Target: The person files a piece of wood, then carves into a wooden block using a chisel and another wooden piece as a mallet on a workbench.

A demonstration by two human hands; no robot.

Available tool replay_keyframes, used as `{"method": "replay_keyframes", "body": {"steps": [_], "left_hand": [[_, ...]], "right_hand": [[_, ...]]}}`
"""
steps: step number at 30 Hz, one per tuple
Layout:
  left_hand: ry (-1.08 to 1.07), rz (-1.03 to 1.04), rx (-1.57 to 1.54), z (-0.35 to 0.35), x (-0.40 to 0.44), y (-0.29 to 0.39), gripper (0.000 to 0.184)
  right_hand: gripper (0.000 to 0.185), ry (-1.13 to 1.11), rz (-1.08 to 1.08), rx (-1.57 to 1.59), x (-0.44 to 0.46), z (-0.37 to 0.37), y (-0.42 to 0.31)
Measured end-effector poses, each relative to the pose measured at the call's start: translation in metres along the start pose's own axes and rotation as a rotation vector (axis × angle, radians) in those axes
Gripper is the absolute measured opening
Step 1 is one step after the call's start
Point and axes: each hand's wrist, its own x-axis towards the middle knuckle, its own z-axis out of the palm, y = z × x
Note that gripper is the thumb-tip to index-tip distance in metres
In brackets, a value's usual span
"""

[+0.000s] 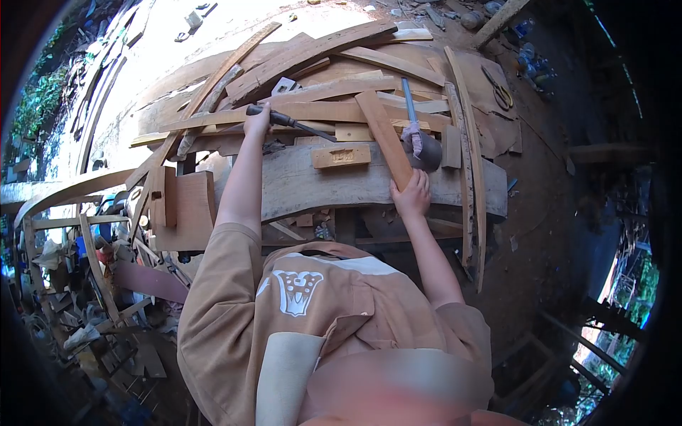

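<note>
My left hand (pixel 257 122) is closed around the dark handle of a chisel (pixel 302 128), whose long metal blade points right and slightly down. Just below its tip, a small wooden block (pixel 342 156) with a recess cut in its top face lies on a thick plank (pixel 298 181). My right hand (pixel 412 194) grips the lower end of a flat wooden board (pixel 383 135), slanting up and left across the bench. Close above that hand lies a hammer-like tool (pixel 428 152) with a dark, heavy head, pinkish wrapping and a bluish metal handle.
Several long wooden strips and planks (pixel 312 60) are heaped across the back of the bench. Two narrow strips (pixel 469 170) run along its right side, with scissors (pixel 499 89) beyond. At left stand a wooden block (pixel 163 197) and a cluttered wooden frame (pixel 89 248).
</note>
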Motion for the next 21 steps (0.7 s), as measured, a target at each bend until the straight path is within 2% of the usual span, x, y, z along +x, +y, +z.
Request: {"method": "replay_keyframes", "body": {"steps": [1, 3, 4, 6, 10, 12, 17, 20, 21], "left_hand": [[-0.001, 0.000, 0.003, 0.002, -0.005, -0.001, 0.060], [0.002, -0.111, -0.181, 0.006, -0.008, -0.003, 0.050], [-0.001, -0.109, -0.181, 0.008, -0.007, -0.003, 0.050], [-0.076, -0.147, -0.417, 0.011, -0.001, -0.010, 0.052], [-0.201, -0.182, -0.486, 0.014, 0.002, -0.020, 0.051], [-0.285, -0.275, -0.799, 0.021, 0.000, -0.025, 0.050], [-0.417, -0.377, -1.100, 0.046, -0.001, -0.008, 0.056], [-0.409, -0.313, -1.082, 0.070, -0.010, 0.005, 0.058], [-0.381, -0.292, -0.993, 0.072, -0.020, 0.010, 0.061]], "right_hand": [[0.061, -0.006, 0.000, 0.004, 0.000, 0.000, 0.000], [0.061, 0.000, -0.002, 0.000, -0.001, 0.001, 0.000], [0.061, 0.005, -0.006, -0.005, 0.000, 0.001, 0.000], [0.061, 0.005, -0.002, -0.008, -0.001, 0.001, 0.001], [0.060, 0.011, 0.005, -0.001, -0.001, 0.001, -0.001], [0.060, 0.011, 0.008, 0.007, -0.001, 0.000, -0.001], [0.059, 0.012, 0.008, 0.001, -0.001, 0.001, 0.000], [0.060, 0.007, 0.020, 0.008, -0.001, 0.002, 0.000], [0.060, 0.015, 0.016, 0.005, -0.001, 0.003, 0.000]]}}
